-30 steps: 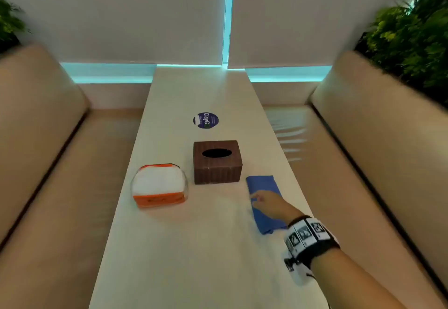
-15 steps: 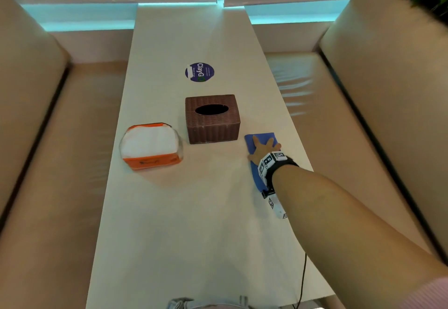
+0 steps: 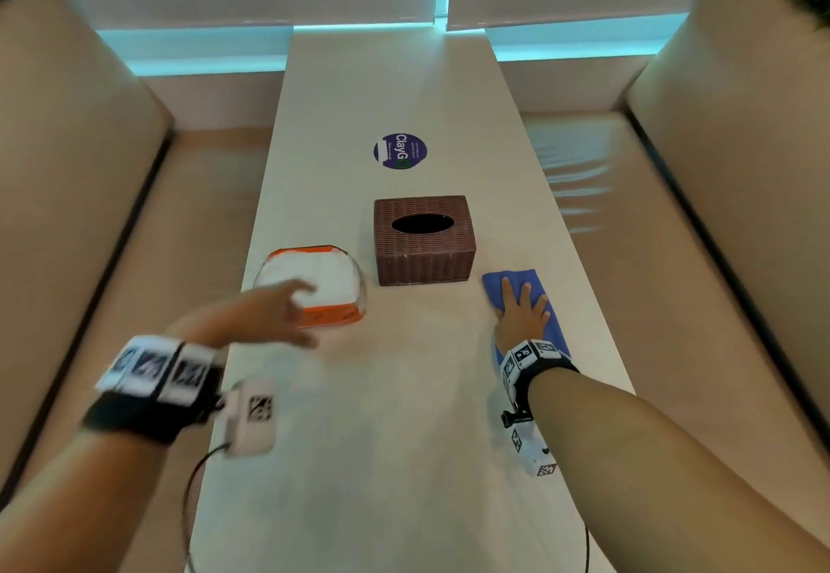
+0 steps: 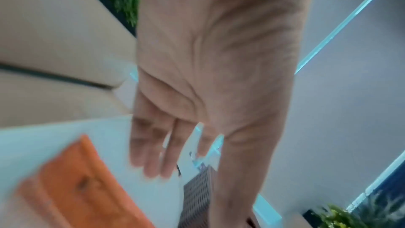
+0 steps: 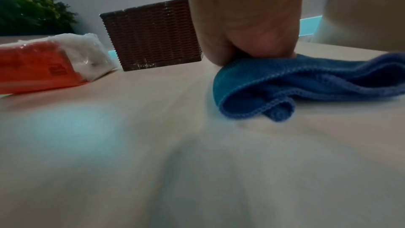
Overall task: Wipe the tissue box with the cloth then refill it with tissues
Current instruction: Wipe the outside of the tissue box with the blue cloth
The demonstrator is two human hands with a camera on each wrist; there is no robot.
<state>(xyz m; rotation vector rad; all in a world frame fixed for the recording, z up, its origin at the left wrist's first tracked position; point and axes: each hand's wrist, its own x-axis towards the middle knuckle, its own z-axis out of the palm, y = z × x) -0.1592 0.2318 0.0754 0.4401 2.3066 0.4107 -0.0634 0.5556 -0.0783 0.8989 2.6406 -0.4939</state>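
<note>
The right hand [image 3: 521,312] lies flat, fingers spread, pressing the blue cloth [image 3: 534,285] onto the table [image 3: 404,437]. The blurred left hand [image 3: 269,312] hovers loosely spread, holding nothing, over the orange tissue pack [image 3: 323,285]. Between pack and cloth stands the brown woven tissue box [image 3: 424,253].

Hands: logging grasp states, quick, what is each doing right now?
Left hand: open, holding nothing, blurred above the tissue pack.
Right hand: open, fingers spread flat, pressing on the blue cloth.
</note>
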